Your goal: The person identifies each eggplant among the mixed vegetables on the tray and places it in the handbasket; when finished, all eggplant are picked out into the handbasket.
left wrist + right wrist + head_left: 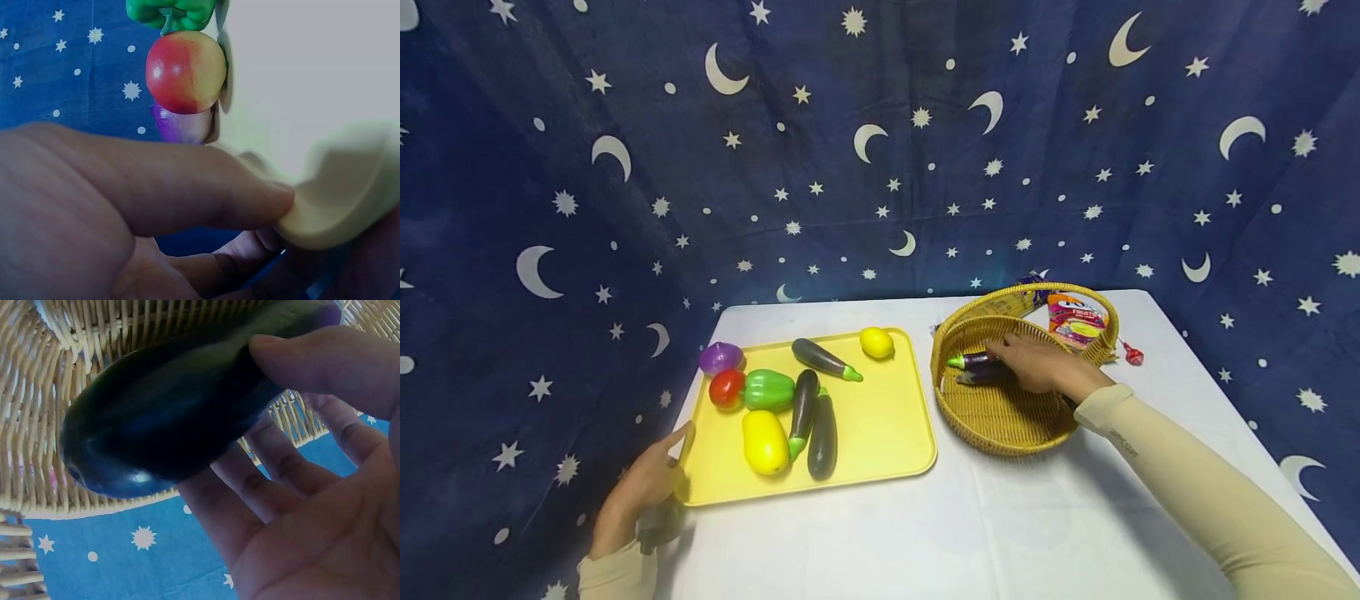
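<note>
In the head view my right hand (1033,362) reaches into a wicker basket (1000,429). It holds a dark eggplant (169,412), thumb on one side and fingers on the other in the right wrist view. Another dark eggplant lies against it; which of the two is held cannot be told from the head view. My left hand (643,483) grips the near left corner of a yellow tray (887,425), thumb over the rim and fingers beneath. On the tray lie several eggplants (823,435), a green bell pepper (769,390), a yellow oval fruit (765,442) and a lemon (876,342).
A red round fruit (726,389) and a purple onion-like vegetable (721,357) sit at the tray's left side. Behind the basket are a colourful fruit packet (1077,321) and a red wrapped lollipop (1133,355). A starry blue cloth (850,208) hangs behind the white table (865,542).
</note>
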A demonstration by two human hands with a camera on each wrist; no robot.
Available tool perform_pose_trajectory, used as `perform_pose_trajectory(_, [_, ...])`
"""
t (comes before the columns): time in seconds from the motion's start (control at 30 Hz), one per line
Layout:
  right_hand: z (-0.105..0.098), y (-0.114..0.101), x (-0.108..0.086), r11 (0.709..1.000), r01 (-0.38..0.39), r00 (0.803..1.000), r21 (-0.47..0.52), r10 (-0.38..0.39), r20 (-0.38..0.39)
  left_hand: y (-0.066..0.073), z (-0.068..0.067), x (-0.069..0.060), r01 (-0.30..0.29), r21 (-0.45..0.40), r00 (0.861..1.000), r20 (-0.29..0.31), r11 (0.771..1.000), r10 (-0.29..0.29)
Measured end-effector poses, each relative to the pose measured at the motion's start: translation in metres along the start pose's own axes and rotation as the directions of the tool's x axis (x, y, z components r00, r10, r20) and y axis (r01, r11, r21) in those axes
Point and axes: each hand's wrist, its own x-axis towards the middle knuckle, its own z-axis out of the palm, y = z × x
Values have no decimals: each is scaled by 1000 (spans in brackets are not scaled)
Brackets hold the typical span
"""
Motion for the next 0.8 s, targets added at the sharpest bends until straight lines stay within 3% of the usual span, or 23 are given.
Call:
perform_pose_trajectory(0.27, [4,-3,4,999,24,999,37,-25,24,0,0,1,10,1,1000,11,1000,-10])
perform_pose_trajectory(0.7, [14,-13,9,996,-82,996,-16,83,23,-1,-1,1,8,26,1000,16,1000,-8])
perform_pose_trajectory(0.8, [16,-15,9,994,-95,995,-46,96,25,0,0,0,7,-8,1000,13,1000,-6])
